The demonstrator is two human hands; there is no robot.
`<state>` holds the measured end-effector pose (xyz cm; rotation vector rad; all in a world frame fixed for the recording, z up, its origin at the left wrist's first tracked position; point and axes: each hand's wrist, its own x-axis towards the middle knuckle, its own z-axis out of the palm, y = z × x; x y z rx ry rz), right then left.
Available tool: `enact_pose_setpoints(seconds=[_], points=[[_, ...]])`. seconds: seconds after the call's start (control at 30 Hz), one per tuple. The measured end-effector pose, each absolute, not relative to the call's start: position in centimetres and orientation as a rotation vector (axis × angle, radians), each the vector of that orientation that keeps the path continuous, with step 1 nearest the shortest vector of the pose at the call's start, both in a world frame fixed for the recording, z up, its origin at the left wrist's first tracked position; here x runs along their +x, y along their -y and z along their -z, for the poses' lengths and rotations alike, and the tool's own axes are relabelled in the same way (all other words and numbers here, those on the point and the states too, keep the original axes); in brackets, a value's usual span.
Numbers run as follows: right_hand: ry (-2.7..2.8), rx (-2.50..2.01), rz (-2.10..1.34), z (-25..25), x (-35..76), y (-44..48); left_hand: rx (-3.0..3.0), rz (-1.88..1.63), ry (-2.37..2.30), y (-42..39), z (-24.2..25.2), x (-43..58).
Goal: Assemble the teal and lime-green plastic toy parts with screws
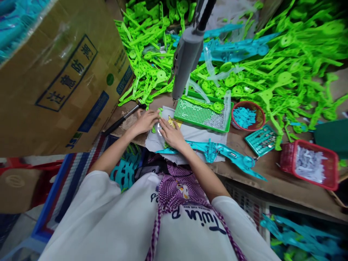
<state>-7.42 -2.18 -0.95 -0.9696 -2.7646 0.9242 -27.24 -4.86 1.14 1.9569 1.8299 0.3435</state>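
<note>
My left hand (pixel 148 120) is closed with its fingertips on a bright green plastic part (pixel 160 110) lying on a white cloth (pixel 187 132). Beside it, my right hand (pixel 172 135) presses its fingers on the same part, over a shiny clear piece (pixel 159 129). Both hands hide much of the part. Under my right wrist, a long translucent blue plastic body (pixel 210 150) lies along the table's front edge. A grey electric screwdriver (pixel 186 59) hangs tip down just beyond my hands.
A hammer (pixel 123 117) lies left, by a large cardboard box (pixel 67 79). Rightward are a green tray (pixel 187 113) of screws, a red basket (pixel 263 117) of blue pieces, a turquoise tray (pixel 252 139) and a red basket (pixel 288 157). Green parts (pixel 285 78) pile behind.
</note>
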Motion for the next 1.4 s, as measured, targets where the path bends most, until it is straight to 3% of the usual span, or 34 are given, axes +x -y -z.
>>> enact_pose_setpoints(seconds=[0.2, 0.47, 0.6, 0.7, 0.8, 0.9, 0.97, 1.07, 1.17, 1.4], points=[[2.785, -0.948, -0.926, 0.5, -7.1, 1.6, 1.984, -0.443, -1.846, 8.7, -0.5, -28.8], [2.928, -0.922, -0.898, -1.2, -7.0, 0.1, 2.272, -0.050, -1.698, 9.1, -1.2, -29.7], [2.929, -0.937, -0.859, -1.3, -7.1, 0.5, 2.348, -0.095, -1.640, 7.9, -1.2, -30.6], [2.910, -0.932, -0.848, -1.1, -7.1, 0.7, 2.275, -0.401, -1.688, 8.8, -0.6, -30.6], [2.909, -0.922, -0.844, -0.9, -7.1, 0.6, 2.019, -1.129, -1.800, 9.0, 0.1, -29.7], [2.926, -0.925, -0.842, -1.0, -7.1, 0.6, 1.275, -2.032, -1.868, 7.4, -0.5, -29.3], [2.928, -0.935, -0.835, -1.0, -7.1, 0.7, 0.687, -2.352, -1.736, 6.4, -1.7, -29.9], [2.914, -0.940, -0.842, -0.9, -7.1, 0.8, 0.345, -2.463, -1.451, 6.5, -4.0, -30.8], [2.894, -0.941, -0.841, -0.7, -7.1, 1.0, 0.285, -2.356, -1.136, 7.8, -6.0, -30.0], [2.909, -0.958, -0.828, -0.8, -7.1, 1.1, 0.092, -2.198, -0.942, 6.5, -8.0, -24.8]])
